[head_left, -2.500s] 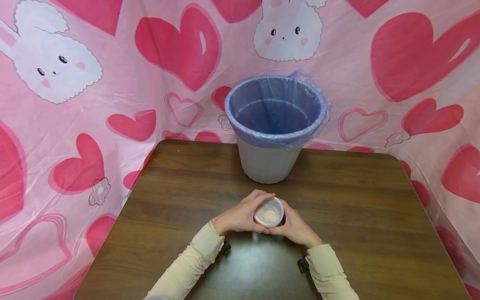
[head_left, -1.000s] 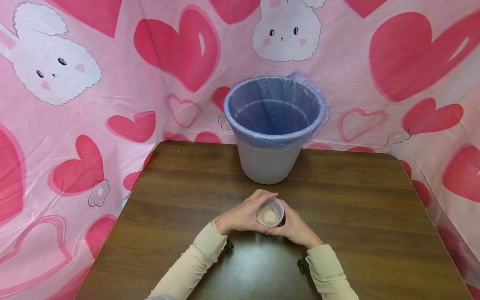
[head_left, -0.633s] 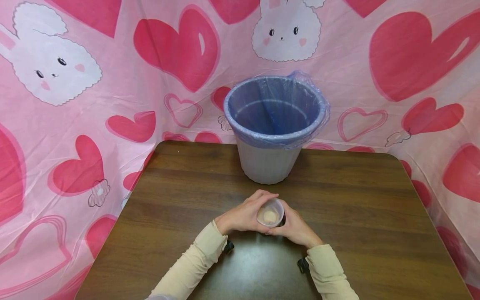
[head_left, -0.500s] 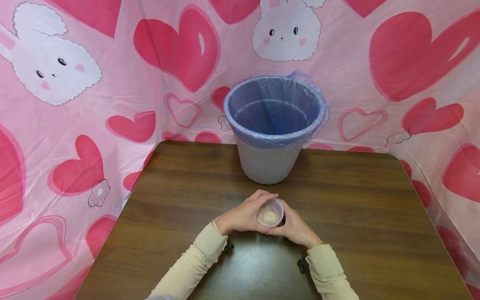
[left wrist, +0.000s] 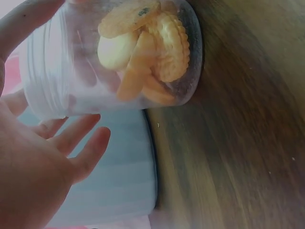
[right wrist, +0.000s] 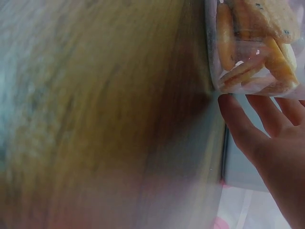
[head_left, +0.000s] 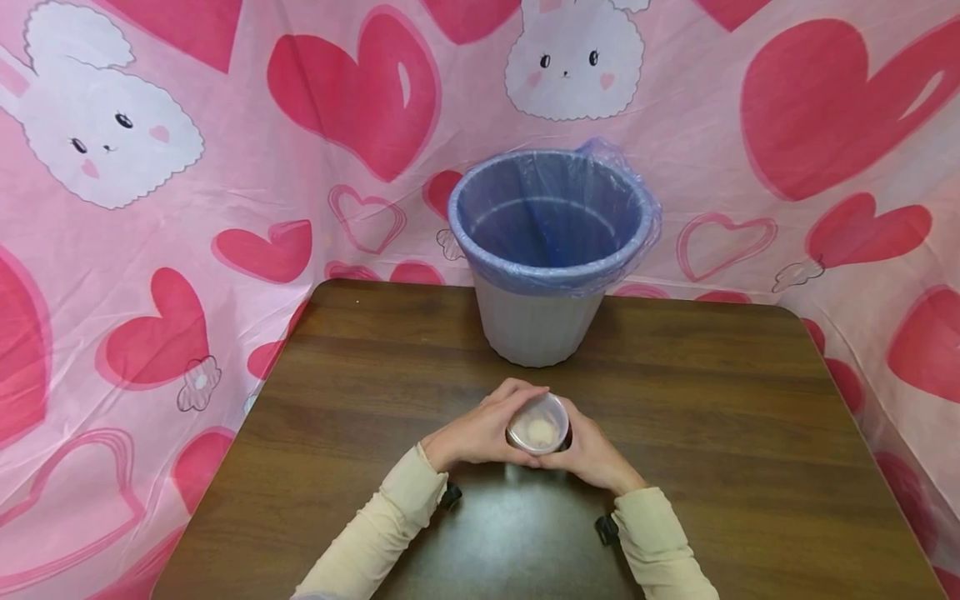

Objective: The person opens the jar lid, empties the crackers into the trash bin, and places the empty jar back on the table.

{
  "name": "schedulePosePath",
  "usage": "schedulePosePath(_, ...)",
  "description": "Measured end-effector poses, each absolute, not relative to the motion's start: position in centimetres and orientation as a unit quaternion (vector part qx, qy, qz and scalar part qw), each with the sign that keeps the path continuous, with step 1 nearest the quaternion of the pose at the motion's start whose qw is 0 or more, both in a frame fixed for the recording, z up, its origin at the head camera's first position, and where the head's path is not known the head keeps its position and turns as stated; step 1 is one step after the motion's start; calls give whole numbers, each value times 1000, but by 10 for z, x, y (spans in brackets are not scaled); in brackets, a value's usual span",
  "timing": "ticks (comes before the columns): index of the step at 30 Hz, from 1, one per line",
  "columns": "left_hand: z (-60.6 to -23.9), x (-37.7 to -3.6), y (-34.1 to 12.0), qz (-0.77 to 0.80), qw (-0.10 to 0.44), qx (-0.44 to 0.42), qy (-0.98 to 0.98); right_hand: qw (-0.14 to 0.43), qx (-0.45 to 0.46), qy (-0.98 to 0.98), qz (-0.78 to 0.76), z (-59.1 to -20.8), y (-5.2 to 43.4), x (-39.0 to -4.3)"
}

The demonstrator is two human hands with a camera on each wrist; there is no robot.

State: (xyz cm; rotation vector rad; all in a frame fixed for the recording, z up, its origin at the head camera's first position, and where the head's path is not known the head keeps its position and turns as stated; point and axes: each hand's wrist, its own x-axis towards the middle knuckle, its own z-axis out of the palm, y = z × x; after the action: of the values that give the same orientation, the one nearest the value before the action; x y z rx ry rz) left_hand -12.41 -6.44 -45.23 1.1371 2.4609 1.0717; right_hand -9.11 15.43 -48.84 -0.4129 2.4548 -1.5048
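Observation:
Between my two hands is a clear plastic jar (head_left: 542, 427), seen from above near the middle of the table. My left hand (head_left: 483, 431) curves round its top from the left, thumb and fingers at the rim. From the right, my right hand (head_left: 596, 452) grips the jar's side, its thumb near the left thumb. Several biscuits (left wrist: 143, 55), some round and one with a scalloped edge, lie in the bottom of the jar in the left wrist view. The jar's upper part there is ribbed and translucent. Its base is right at the wood in the right wrist view.
Behind the hands stands a white waste bin (head_left: 536, 329) with a blue plastic liner (head_left: 555, 279) folded over its rim. The brown wooden table (head_left: 750, 433) has rounded far corners. A pink cloth (head_left: 255, 192) with hearts and rabbits hangs round the back and sides.
Compared with half a second ago, my left hand and the jar's top have turned slightly to the left, back to about where they were 2.5 seconds ago. The right hand has hardly moved.

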Motion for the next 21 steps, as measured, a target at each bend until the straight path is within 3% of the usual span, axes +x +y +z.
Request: schedulePosePath(21,-453,-122,-82,370,124,350,852,117,-140,832,-525,-492,153,-93)
